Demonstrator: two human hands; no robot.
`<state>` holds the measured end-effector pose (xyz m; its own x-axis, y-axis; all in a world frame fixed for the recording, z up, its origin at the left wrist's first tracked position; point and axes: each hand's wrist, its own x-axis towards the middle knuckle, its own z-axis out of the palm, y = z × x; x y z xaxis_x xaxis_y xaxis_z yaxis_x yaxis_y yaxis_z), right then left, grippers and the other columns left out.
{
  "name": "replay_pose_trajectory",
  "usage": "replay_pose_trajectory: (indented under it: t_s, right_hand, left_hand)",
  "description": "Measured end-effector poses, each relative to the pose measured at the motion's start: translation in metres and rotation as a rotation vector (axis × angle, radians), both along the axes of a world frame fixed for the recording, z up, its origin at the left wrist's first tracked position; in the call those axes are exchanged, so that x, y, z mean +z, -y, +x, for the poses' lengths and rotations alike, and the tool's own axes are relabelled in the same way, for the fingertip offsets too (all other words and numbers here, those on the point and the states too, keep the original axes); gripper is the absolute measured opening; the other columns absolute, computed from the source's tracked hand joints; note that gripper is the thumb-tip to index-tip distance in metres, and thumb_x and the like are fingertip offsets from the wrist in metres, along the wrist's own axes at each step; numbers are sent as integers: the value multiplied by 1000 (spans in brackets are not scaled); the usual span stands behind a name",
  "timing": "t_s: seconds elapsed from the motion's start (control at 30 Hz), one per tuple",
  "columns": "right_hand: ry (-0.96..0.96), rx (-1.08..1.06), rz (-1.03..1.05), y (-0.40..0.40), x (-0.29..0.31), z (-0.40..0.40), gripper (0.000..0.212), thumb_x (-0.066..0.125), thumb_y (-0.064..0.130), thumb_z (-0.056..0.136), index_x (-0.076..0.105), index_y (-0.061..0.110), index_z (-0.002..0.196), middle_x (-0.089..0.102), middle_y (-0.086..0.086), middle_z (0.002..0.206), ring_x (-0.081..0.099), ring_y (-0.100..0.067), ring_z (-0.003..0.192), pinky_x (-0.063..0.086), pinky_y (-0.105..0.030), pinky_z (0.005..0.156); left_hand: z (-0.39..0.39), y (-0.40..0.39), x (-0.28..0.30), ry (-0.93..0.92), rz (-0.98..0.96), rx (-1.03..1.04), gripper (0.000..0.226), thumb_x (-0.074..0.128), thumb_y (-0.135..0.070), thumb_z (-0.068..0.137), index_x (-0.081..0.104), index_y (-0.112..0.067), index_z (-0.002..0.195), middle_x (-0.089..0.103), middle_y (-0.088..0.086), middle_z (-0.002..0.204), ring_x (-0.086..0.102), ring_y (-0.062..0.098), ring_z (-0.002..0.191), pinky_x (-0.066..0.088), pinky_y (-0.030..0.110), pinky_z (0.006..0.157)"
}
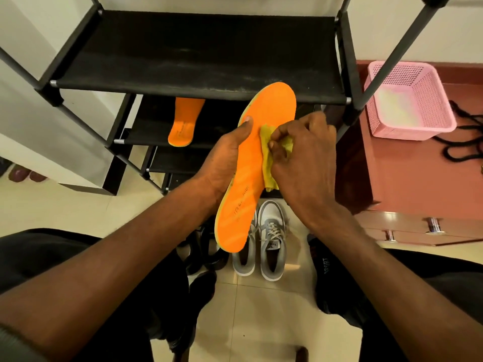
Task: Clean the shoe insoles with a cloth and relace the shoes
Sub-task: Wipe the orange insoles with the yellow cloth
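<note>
Orange insoles, two (pixel 257 163) (pixel 185 121), one yellow cloth (pixel 269 150)

An orange insole (pixel 257 163) of matt, finely textured foam is showing pale streaks along its face, while a soft yellow cloth (pixel 268 150) is bunching in loose folds against it. Black woven fabric is forming the shelves of the shoe rack (pixel 203 56), dusty and dull, with dark matt poles and silvery metal tube ends. A pink plastic basket (pixel 410 100) is showing perforated mesh walls. Glossy cream floor tiles (pixel 261 309) are reflecting light beneath grey-and-white sneakers (pixel 261 246) with cord laces.
</note>
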<state>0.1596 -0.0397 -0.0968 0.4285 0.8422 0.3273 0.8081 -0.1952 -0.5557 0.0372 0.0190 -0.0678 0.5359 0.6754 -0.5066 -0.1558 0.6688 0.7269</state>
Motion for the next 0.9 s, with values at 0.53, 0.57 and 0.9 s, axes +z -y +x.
replay_pose_trajectory:
  t_s: [0.53, 0.57, 0.9]
  right_hand:
    - [-99, 168, 230, -1, 1, 2, 17, 71, 15, 96, 78, 9, 110, 72, -3, 104, 67, -15, 89, 58, -36, 80]
    - [-102, 216, 250, 1, 1, -2, 15, 71, 12, 95, 79, 8, 108, 73, -4, 101, 68, -16, 87, 58, -38, 78]
    - [80, 264, 181, 3, 4, 3, 23, 68, 3, 92, 78, 3, 113, 70, -11, 102, 69, -29, 86, 59, -49, 75]
  left_hand:
    - [-4, 2, 10, 133, 60, 13, 58, 31, -44, 112, 46, -5, 151, 73, 17, 117, 72, 28, 99, 64, 40, 80]
    - [-4, 2, 9, 147, 43, -1, 59, 31, -47, 111, 48, -6, 151, 70, 20, 125, 70, 31, 106, 63, 43, 88]
    - [-8, 0, 11, 150, 51, 24, 54, 28, -44, 112, 53, -7, 142, 76, 13, 110, 76, 26, 92, 64, 39, 75]
